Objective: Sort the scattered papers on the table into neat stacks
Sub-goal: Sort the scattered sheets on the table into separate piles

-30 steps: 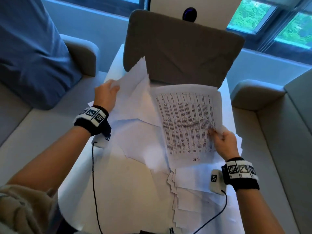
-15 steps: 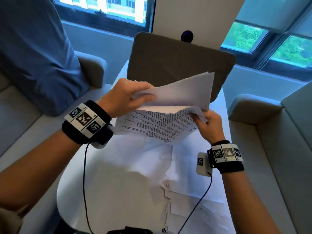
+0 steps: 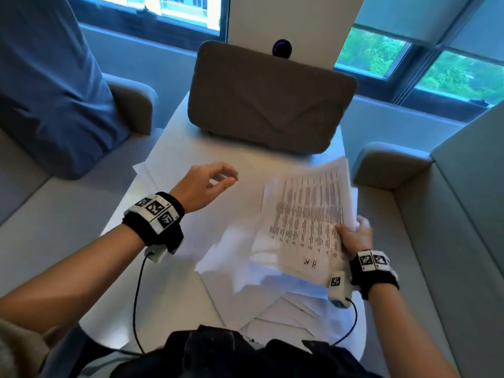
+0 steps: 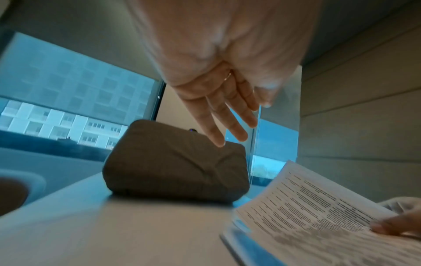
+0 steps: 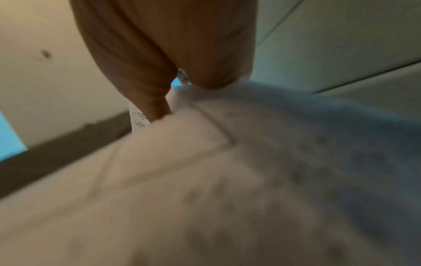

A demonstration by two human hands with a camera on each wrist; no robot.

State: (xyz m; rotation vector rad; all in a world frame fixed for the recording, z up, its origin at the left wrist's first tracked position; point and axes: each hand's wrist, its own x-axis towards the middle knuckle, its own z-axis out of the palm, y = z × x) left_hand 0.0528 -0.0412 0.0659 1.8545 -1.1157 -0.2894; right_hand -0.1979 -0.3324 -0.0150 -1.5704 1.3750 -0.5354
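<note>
Right grip (image 3: 354,237) clamped on printed sheets (image 3: 308,214); left grip (image 3: 203,185) loose, apparently empty.

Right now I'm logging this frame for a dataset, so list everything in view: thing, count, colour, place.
printed sheets: a small bundle, count unclear, white with black text, lifted over the table's right side
loose papers: many, white, scattered across the table's middle and near right
table: one, white, centre
cushion: one, brown-grey, far end of the table
sofa seats: grey, on both sides of the table
blue fabric: one, far left on the seat
windows: behind, showing greenery and buildings
wrist bands: two, black with coded white tags, each with a cabled camera
left hand: empty, fingers loose, above the table
right hand: pinching the printed sheets at their right edge
</note>
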